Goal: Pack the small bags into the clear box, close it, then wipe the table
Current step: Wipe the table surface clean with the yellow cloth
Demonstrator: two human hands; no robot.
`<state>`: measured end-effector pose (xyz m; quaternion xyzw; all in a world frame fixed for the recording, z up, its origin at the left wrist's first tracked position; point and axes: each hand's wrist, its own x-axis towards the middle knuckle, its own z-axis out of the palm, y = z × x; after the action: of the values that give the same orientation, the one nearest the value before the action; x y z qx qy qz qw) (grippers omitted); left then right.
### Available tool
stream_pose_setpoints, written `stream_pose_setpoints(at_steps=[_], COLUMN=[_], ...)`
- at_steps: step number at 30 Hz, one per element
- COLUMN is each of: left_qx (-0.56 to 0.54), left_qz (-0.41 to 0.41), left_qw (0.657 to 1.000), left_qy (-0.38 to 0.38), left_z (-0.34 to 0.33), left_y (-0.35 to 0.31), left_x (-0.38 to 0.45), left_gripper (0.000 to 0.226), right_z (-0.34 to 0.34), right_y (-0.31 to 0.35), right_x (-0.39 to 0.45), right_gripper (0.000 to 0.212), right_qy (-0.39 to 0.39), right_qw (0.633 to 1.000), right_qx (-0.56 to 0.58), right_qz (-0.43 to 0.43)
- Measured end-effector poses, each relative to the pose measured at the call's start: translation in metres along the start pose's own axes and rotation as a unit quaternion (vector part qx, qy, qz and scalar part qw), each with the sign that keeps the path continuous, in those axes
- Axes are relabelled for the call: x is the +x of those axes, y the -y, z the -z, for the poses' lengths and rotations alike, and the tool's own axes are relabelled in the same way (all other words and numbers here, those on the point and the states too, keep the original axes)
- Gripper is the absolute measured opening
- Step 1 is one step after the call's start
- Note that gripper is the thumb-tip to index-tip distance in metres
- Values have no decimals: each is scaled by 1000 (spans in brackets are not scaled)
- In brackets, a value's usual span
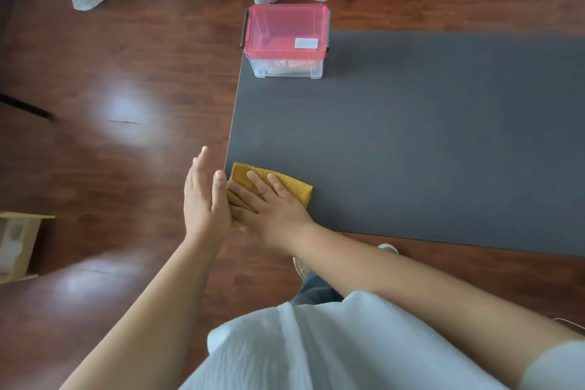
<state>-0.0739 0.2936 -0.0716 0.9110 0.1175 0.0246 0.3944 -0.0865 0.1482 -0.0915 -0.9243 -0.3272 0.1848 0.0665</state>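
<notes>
At the table's point(411, 136) near left corner, her right hand point(272, 209) pressed spread fingers flat on the yellow cloth point(285, 182); the left hand point(204, 196), fingers together, cupped the edge. Far off sat the clear box point(286, 68), pink lid point(285, 30) closed.

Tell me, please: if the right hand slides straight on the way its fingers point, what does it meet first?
Probably the left hand, cupped at the table edge: the right hand, flat on the yellow cloth, points up-left, towards that edge.

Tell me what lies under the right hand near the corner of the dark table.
A folded mustard-yellow cloth lies under the right hand, flat on the dark grey table. The left hand stands open beside it at the table edge. The part of the cloth under the palm is hidden.
</notes>
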Motion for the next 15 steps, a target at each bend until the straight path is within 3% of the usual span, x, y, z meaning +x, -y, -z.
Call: stream_pose_setpoints(at_steps=[6, 10, 15], left_qx=[49, 106, 153], left_qz=[-65, -150, -198], left_qw=[994, 971, 951], left_qy=[74, 156, 182], left_z=[-32, -66, -103], left_y=[-24, -51, -84], left_x=[-15, -34, -53], left_gripper=[52, 52, 52], right_z=[-15, -27, -37], right_y=[-56, -100, -155], right_x=[-90, -158, -241], right_gripper=[53, 55, 55], right_qy=[-94, -91, -87], right_qw=[992, 985, 973], right_qx=[12, 10, 4], right_qz=[-86, -149, -215])
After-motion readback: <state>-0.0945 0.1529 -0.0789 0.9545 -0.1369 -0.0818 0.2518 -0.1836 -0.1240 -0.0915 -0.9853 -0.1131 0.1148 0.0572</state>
